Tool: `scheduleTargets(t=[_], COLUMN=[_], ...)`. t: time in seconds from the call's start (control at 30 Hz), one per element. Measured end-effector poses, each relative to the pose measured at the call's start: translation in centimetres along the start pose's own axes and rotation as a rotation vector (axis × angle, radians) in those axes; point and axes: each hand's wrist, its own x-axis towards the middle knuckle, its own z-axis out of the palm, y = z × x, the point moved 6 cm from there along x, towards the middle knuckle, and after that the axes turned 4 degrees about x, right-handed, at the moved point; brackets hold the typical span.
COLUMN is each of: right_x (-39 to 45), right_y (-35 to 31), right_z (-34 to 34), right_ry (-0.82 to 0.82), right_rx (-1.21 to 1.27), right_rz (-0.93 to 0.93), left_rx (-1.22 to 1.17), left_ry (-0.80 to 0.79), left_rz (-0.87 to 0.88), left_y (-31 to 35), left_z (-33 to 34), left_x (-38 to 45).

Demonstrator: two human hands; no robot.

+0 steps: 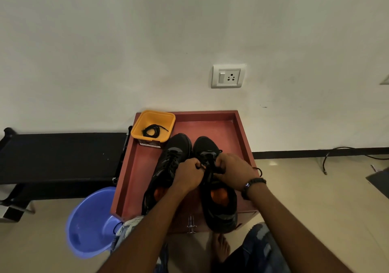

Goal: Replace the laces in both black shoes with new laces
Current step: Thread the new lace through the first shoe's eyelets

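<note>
Knees: bending at the bottom edge in faded, patchy jeans (261, 251), with a bare foot (221, 247) resting on the pale floor between them.
Left hand (189, 174): curling into a fist and pinching a black lace (207, 167) over the right-hand shoe, thumb and fingers closing tight on it.
Right hand (235, 171): curling around the other part of the same lace, gripping it just beside the left hand — a dark beaded bracelet (253, 185) sitting at the wrist.
Right-hand shoe (219, 205): lying black on the red cabinet top (210, 123), toe pointing at the wall, orange lining showing inside, heel hanging slightly over the front edge.
Left-hand shoe (170, 163): sitting just beside it, touching at the toe, laces looking threaded, heel passing under the left forearm.
Yellow tub (152, 127): standing at the far left corner of the cabinet top, holding a coiled black lace bundle (152, 130).
Blue basin (90, 224): resting on the floor left of the cabinet — a thin black strand hanging over its near rim.
Wall socket (228, 76): sitting on the white wall above the cabinet.
Black bench (61, 156): running along the wall at left.
</note>
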Motion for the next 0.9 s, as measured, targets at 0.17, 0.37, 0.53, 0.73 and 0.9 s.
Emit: scheduleTargets(t=[0.17, 0.37, 0.53, 0.73, 0.9], right_x=[1.9, 4.4, 6.1, 3.2, -1.3], right_y=[-0.9, -5.2, -4.0, -3.2, -4.0], right_z=[-3.5, -8.6, -7.6, -5.3, -0.2], right_ry=[-0.009, 0.29, 0.045, 0.085, -0.044], right_rx=[0.036, -0.386, -0.259, 0.069, 0.142], right_rz=[-0.031, -0.211, -0.047, -0.092, -0.174], left_rx=[0.001, -0.139, -0.506, -0.899, -0.48], left_ry=[-0.076, -0.146, -0.226, -0.269, -0.137], left_rz=[0.043, 0.036, -0.119, -0.227, 0.064], left_y=[0.3, 0.6, -0.2, 0.1, 1.2], left_z=[-0.1, 0.8, 0.8, 0.0, -1.1], left_x=[-0.2, -1.4, -2.0, -2.7, -3.1])
